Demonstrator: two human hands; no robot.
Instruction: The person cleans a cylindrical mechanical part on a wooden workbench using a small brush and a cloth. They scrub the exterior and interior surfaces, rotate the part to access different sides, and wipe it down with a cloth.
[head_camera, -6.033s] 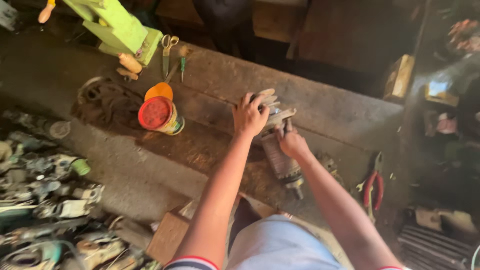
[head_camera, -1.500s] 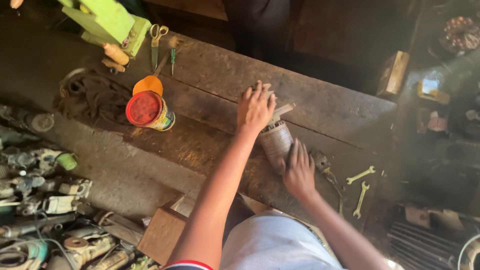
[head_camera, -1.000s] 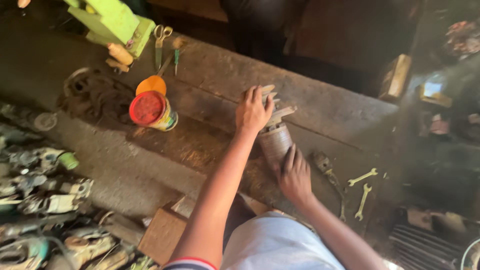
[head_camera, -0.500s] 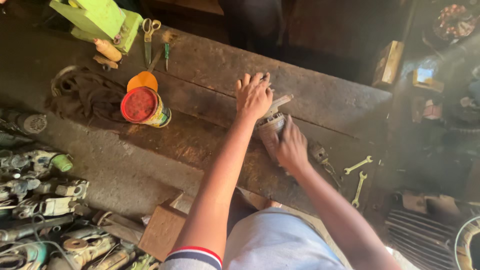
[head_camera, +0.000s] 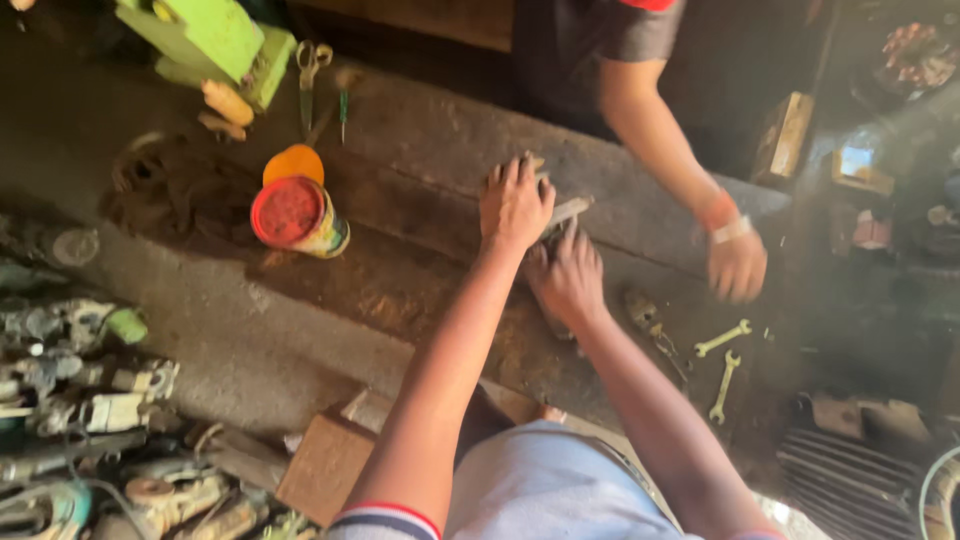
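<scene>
**Both hands on the motor part at the bench**

The left hand (head_camera: 515, 205) lies over the far end of the motor part (head_camera: 571, 210), palm down, fingers spread and nearly straight. It presses rather than grasps. Only a pale metal fin of the part shows past its knuckles. The right hand (head_camera: 568, 280) covers the part's near, cylindrical body, with the fingers curled over it in what looks like a loose wrap. How far they close underneath is hidden. The part lies on the bench (head_camera: 420, 140), mid-plank, almost wholly under the two hands.

Across the bench a co-worker's hand (head_camera: 737, 265) hangs blurred above the wood, near two spanners (head_camera: 722, 338). Whether it holds anything cannot be told. A small fitting (head_camera: 640, 310) lies just beside the right wrist. To the left and well apart stand a tin (head_camera: 290, 212) with a red lid, an orange lid (head_camera: 293, 163) behind it, scissors (head_camera: 310, 70) and a green block (head_camera: 210, 35).

As a judgement, the step in hand is steadying: one hand pins the far end and the other grips the body, as for twisting or pulling the pieces apart. A further move would call for firm downward pressure from the left hand so that the round body cannot roll, and a surer right-hand grip. No tool is in either hand.
</scene>
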